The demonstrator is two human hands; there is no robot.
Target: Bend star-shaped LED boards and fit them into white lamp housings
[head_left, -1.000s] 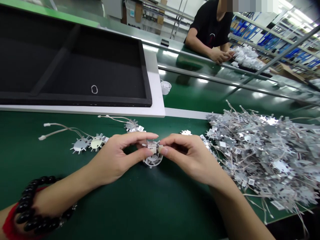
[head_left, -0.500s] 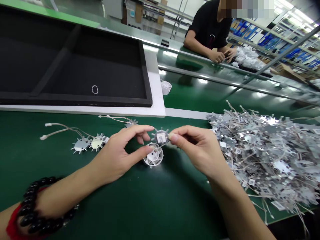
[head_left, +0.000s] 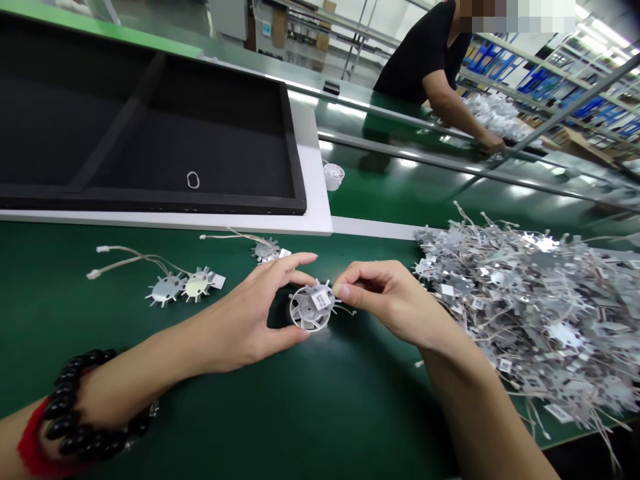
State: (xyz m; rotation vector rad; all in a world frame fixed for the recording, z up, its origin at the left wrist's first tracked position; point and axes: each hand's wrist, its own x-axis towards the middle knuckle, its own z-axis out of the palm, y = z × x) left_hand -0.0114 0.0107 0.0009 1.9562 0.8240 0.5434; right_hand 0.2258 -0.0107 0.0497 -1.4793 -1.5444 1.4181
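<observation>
Pinching the toothed disc (head_left: 321,298) with the right hand (head_left: 390,301), left hand (head_left: 245,321) clasped around the white housing (head_left: 304,315) beneath

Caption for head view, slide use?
Left hand holds a white ring on the green table; right hand pinches a toothed metal disc at its rim.

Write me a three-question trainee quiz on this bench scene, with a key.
1. True or false: the right hand pinches a spiked disc over the white housing.
2. The heap of wired discs lies: A) left of both hands, B) right of both hands, C) inside the black tray.
3. What does the left hand wear at its wrist?
Key: 1 true; 2 B; 3 a black bead bracelet.
</observation>
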